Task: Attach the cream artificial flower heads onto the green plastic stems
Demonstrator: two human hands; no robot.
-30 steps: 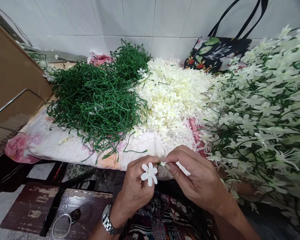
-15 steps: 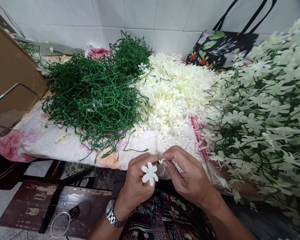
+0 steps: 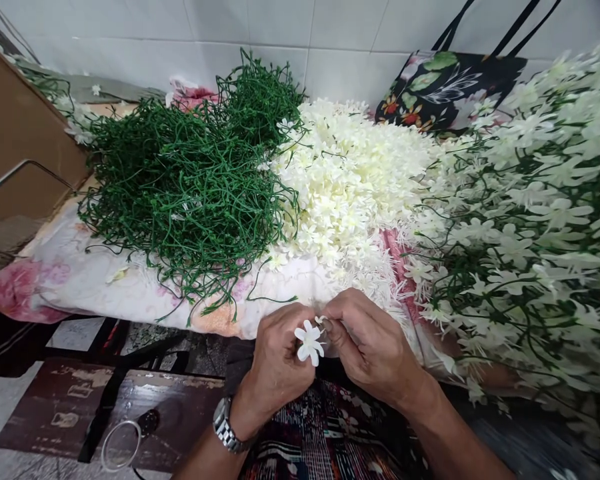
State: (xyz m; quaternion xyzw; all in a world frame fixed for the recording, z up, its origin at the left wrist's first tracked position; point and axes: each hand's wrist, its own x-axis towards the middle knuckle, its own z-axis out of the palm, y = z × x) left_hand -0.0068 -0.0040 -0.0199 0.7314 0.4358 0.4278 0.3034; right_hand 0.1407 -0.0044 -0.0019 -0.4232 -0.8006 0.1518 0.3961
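My left hand (image 3: 280, 353) is closed around an artificial flower stem, mostly hidden in the fist. One white flower (image 3: 309, 343) with several petals sticks out beside its thumb. Close against it, my right hand (image 3: 373, 343) pinches a small white blossom (image 3: 320, 321) between thumb and forefinger, at the stem's tip. Beyond my hands lie a tangled heap of green plastic stems (image 3: 185, 193) and, to its right, a heap of loose white blossoms (image 3: 345, 187). Stems with blossoms on them (image 3: 520, 247) are piled high on the right.
A floral cloth (image 3: 145, 300) covers the work surface. A cardboard box (image 3: 25, 133) with a metal wire handle stands at left, and a black floral bag (image 3: 445, 90) leans on the tiled wall (image 3: 280, 23). Below left are a brown board (image 3: 170, 413) and a clear plastic ring (image 3: 121, 445).
The white flower at my left hand has shifted right, nearer my right fingers, and turned a little. Both hands have drawn slightly closer together. The view has tilted slightly.
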